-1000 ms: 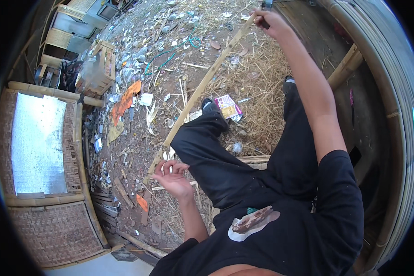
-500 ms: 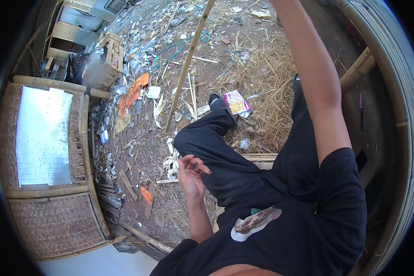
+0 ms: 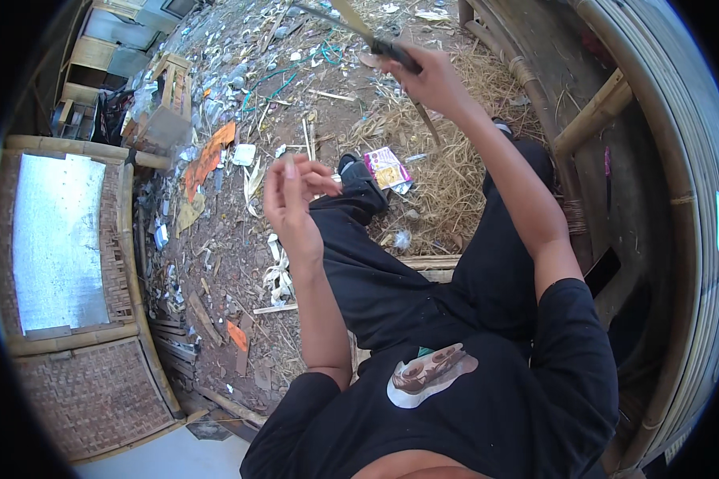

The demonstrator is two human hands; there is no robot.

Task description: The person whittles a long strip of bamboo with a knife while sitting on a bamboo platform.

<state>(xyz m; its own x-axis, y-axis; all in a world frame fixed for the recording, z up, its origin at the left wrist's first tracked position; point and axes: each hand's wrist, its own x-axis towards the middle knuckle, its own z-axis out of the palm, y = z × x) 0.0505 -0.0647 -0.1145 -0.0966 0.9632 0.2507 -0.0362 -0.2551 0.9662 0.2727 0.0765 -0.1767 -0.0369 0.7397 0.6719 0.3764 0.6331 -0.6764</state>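
Observation:
My right hand (image 3: 433, 78) is raised at the top middle, closed around the black handle of a knife (image 3: 397, 56). Its thin dark blade points up and to the left. A long tan bamboo strip (image 3: 351, 16) crosses by the knife, and its lower part shows below my fist. I cannot tell whether my right fingers also grip the strip. My left hand (image 3: 294, 199) is held up left of my bent leg, thumb and fingers apart and loosely curled, holding nothing I can see.
Litter and plant scraps cover the ground, with straw (image 3: 455, 184) between my legs. A pink and yellow packet (image 3: 387, 168) lies by my foot. At right are bamboo poles (image 3: 591, 116) and a dark flat device (image 3: 602, 273); woven panels (image 3: 96, 391) stand at left.
My right hand has come down into view with the knife. The bamboo strip has swung, its lower end now to the right. My left hand has risen and moved left.

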